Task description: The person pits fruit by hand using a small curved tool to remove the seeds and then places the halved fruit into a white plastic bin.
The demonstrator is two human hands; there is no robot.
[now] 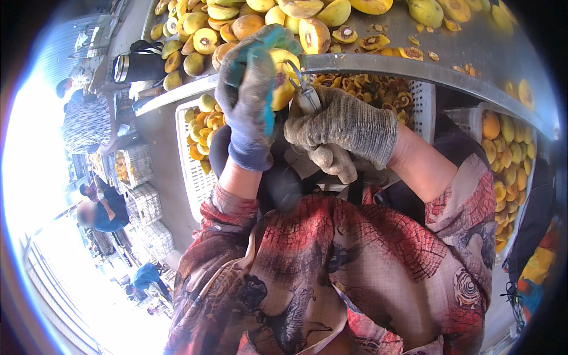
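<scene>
My left hand point(245, 94), in a grey glove with a teal coating, is closed around a yellow peach point(282, 80) at the metal table's front edge. My right hand point(343, 124), in a grey knit glove, grips a small pitting tool point(309, 99) with a pale handle and a curved metal loop. The loop reaches against the right side of the peach. My left fingers and palm hide the peach's left side. The right fingertips curl under the handle and are partly hidden.
Halved peaches point(236, 28) heap on the metal table point(378, 64), with scraps at right. Crates stand below: peach halves in the left one point(186, 165), dark pit pieces point(378, 92) in the middle, more peaches point(503, 148) at right. A black flask point(142, 67) and people are at left.
</scene>
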